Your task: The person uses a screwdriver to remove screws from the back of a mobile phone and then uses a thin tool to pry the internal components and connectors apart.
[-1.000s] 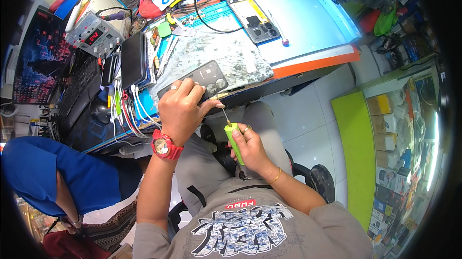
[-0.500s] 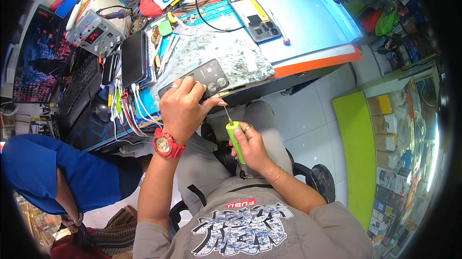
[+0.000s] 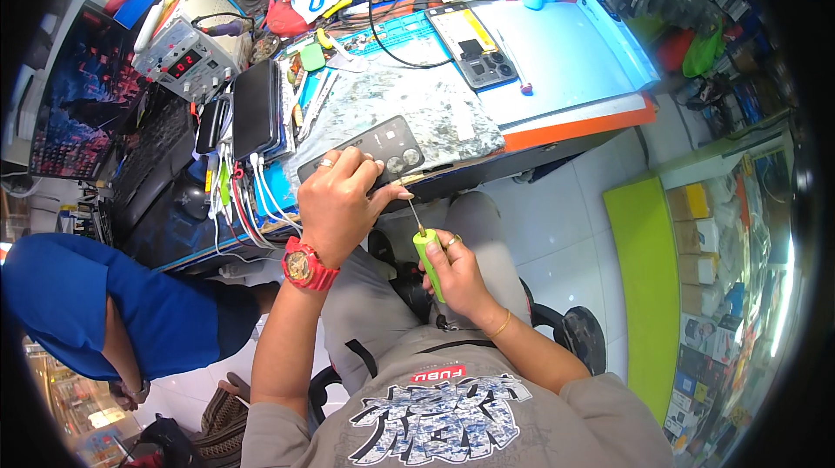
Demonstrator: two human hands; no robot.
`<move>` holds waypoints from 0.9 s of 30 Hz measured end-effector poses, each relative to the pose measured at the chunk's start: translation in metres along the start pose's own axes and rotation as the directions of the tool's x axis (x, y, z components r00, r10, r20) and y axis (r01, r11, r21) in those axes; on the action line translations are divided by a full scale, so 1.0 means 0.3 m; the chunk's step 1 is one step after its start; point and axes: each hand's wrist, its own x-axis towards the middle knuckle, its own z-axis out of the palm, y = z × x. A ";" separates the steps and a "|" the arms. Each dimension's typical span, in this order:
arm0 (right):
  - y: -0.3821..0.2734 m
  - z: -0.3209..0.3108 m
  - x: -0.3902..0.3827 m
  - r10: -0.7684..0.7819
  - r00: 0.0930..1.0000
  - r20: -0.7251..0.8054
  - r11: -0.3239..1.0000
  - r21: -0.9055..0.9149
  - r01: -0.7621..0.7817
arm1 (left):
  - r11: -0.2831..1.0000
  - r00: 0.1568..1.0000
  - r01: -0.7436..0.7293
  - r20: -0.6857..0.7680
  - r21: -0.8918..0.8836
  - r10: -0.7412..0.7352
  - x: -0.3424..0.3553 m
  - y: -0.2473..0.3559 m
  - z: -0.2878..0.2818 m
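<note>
At the near edge of the desk, my left hand [image 3: 344, 198] is closed on a dark phone back panel [image 3: 383, 143] with round camera openings. The panel lies over a mottled grey work mat [image 3: 357, 116], its camera end showing past my fingers. My right hand [image 3: 457, 275] grips the lime-green handle of a thin-shafted hand tool [image 3: 428, 246]. The metal shaft slants up to my left thumb, close to the panel's near edge. Whether its tip touches the panel is hard to see.
An opened phone body [image 3: 474, 46] lies beyond the mat, near a blue mat [image 3: 565, 50]. At left are a dark phone [image 3: 256, 107], white cables [image 3: 265, 185], a power supply [image 3: 187, 55] and a keyboard [image 3: 156, 159]. A person in blue [image 3: 122, 303] is close at left.
The whole view has shifted slightly, carrying the desk a little right and down. My hands keep nearly the same hold on the panel and the tool.
</note>
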 end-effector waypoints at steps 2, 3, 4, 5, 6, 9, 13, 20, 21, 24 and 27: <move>0.003 0.008 -0.001 0.006 1.000 0.001 0.999 0.031 -0.006 | 1.000 1.000 -0.005 -0.011 -0.020 0.004 -0.006 -0.005 -0.002; 0.005 0.011 -0.003 0.010 1.000 0.000 0.999 0.046 -0.010 | 1.000 1.000 -0.005 -0.013 -0.024 0.004 -0.004 -0.004 -0.001; 0.004 0.012 -0.004 0.015 1.000 0.001 0.998 0.057 -0.015 | 1.000 1.000 -0.005 -0.014 -0.028 0.005 -0.003 -0.002 0.001; -0.003 0.014 -0.006 0.021 1.000 0.004 0.997 0.068 -0.021 | 1.000 1.000 -0.001 -0.014 -0.023 0.001 -0.005 0.000 0.000; -0.007 0.015 -0.006 0.027 1.000 0.006 0.996 0.080 -0.027 | 1.000 1.000 0.003 -0.014 -0.018 -0.003 -0.006 0.001 0.001; 0.007 0.003 0.004 0.027 1.000 -0.002 0.997 0.076 -0.027 | 1.000 0.999 0.000 -0.033 -0.016 -0.001 -0.005 0.004 0.007; -0.001 0.005 -0.002 0.042 0.999 -0.002 0.993 0.114 -0.041 | 1.000 1.000 0.018 0.008 0.021 -0.018 0.002 0.016 0.002; -0.015 -0.002 -0.003 0.064 0.998 -0.011 0.992 0.112 -0.062 | 0.999 1.000 0.031 -0.003 0.040 -0.031 0.004 0.023 0.010; -0.017 -0.002 -0.002 0.064 0.998 -0.010 0.992 0.111 -0.062 | 0.998 0.999 0.037 0.004 0.041 -0.037 0.005 0.026 0.010; -0.010 -0.004 -0.002 0.072 0.997 -0.012 0.989 0.131 -0.070 | 0.999 1.000 0.024 -0.017 0.033 -0.024 0.013 0.027 0.012; -0.017 -0.002 -0.003 0.065 0.998 -0.017 0.989 0.132 -0.062 | 0.999 0.999 0.024 -0.025 0.037 -0.023 0.012 0.027 0.016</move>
